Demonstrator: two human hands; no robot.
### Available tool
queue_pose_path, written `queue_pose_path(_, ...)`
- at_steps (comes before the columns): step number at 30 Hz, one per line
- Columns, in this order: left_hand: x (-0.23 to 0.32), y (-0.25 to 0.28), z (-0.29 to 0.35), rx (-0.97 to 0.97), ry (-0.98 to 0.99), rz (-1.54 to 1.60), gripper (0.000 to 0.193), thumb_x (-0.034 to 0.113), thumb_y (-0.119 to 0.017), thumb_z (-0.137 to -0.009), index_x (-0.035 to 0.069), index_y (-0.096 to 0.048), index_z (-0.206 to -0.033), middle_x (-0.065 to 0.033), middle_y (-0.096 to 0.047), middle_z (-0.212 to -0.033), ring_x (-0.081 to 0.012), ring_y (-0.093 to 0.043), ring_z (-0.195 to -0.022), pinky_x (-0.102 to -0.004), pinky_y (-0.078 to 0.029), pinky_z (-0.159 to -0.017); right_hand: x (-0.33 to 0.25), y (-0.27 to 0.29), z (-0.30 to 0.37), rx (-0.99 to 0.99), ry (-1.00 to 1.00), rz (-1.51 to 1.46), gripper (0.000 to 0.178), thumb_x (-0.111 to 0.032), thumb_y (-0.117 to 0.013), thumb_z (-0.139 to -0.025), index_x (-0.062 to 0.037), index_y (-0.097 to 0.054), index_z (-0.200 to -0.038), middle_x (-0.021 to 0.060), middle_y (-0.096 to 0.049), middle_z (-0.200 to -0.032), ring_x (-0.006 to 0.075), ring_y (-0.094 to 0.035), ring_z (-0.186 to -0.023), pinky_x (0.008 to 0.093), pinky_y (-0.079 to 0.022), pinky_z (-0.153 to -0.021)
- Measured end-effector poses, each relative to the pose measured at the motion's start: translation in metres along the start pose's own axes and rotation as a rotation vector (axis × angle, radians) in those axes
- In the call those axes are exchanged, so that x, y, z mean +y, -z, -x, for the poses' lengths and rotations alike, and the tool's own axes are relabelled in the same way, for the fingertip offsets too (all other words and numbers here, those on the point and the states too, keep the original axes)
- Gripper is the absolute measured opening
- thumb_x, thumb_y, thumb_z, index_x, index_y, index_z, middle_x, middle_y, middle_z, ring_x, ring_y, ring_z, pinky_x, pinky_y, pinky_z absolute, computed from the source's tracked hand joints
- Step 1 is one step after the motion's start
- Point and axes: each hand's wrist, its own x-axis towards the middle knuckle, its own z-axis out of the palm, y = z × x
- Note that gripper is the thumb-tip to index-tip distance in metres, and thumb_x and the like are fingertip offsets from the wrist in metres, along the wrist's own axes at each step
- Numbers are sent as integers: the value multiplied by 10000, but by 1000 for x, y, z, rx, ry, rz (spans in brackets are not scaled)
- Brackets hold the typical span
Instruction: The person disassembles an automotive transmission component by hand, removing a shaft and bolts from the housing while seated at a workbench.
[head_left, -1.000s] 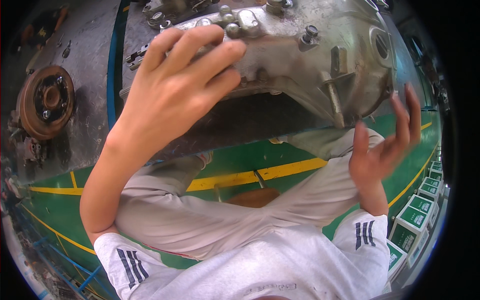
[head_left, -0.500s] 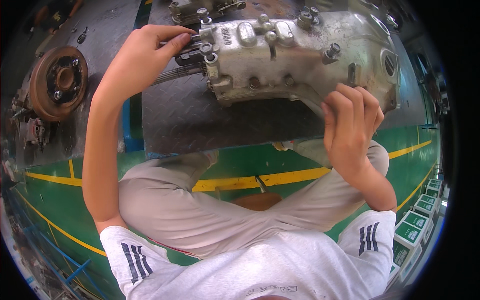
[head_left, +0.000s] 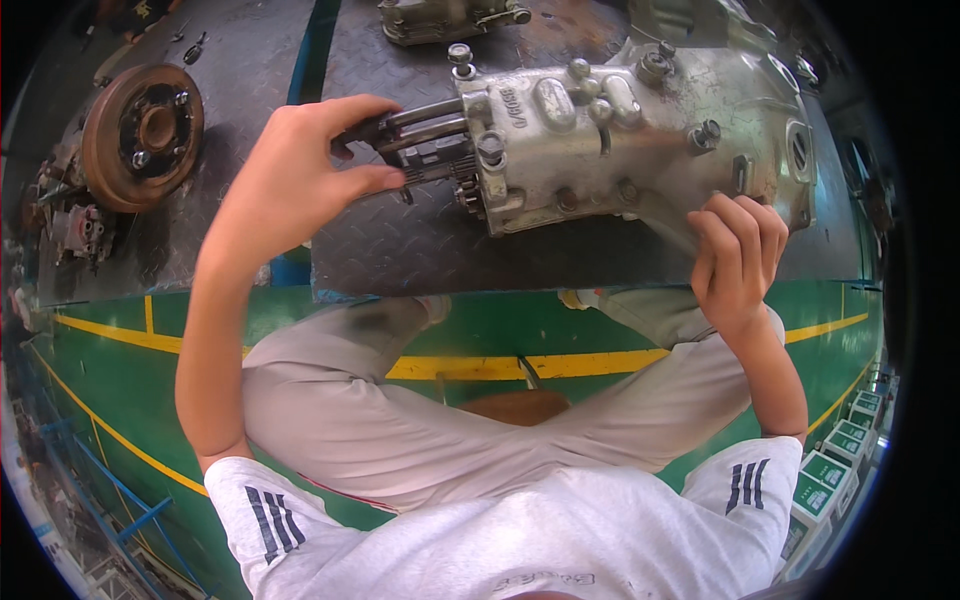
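A silver metal gearbox housing [head_left: 660, 140] lies on its side on the dark, tread-patterned metal bench top [head_left: 400, 262]. Dark shift rods [head_left: 425, 118] stick out of its left end, with gear teeth [head_left: 467, 185] visible at the opening. My left hand [head_left: 310, 165] closes around the outer ends of the rods, thumb below and fingers above; the palm hides part of what it grips. At the lower right edge of the housing, my right hand [head_left: 742, 260] has its fingers curled against the casing; its fingertips are hidden.
A rusty brake drum with a hub [head_left: 145, 140] stands on the bench at the left. Another metal casting [head_left: 450, 18] sits at the far side. My legs [head_left: 400, 430] are under the bench edge, above a wooden stool [head_left: 515, 407]. White-and-green boxes [head_left: 822, 470] line the floor at right.
The housing's left end has shifted right, away from my left hand, and a longer stretch of rods shows between them. Gear teeth have come into sight. My right hand has moved right.
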Motion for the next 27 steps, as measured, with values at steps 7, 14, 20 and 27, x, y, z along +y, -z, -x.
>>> queue_pose_path(7, 5, -8, 19, 91, -50, -98, 382, 18, -782, -736, -51, -733, -1109, -144, -688, -845, -187, -638, -731, -286, -514, -695, 25, -17, 2, 65, 32, -128, 202, -3, -697, -844, -46, -676, -1040, 92, -688, -1067, 300, -643, -958, 449, -489, -894)
queue_pose_path(14, 47, -49, 72, 213, -125, -209, 389, 127, -891, -686, -16, -765, -1025, -110, -622, -713, -207, -586, -582, -325, -471, -556, 93, -80, -12, 191, 213, -188, 282, 82, -689, -849, -30, -682, -1107, 114, -686, -1162, 323, -638, -1059, 436, -508, -950)
queue_pose_path(20, 86, -80, 93, 129, -155, -64, 560, 170, -947, -670, -81, -720, -1116, -122, -693, -775, -231, -635, -643, -318, -503, -555, 125, -108, -30, 130, 311, -129, 423, 77, -666, -785, -65, -685, -1183, 102, -627, -1318, 332, -578, -1209, 438, -488, -1011)
queue_pose_path(27, 97, -89, 90, -63, -215, 88, 691, 197, -940, -693, -143, -655, -1223, -162, -723, -857, -272, -672, -720, -351, -543, -606, 118, -108, -36, 128, 199, -191, 430, 136, -664, -786, -45, -680, -1176, 143, -638, -1292, 348, -613, -1151, 421, -481, -986)
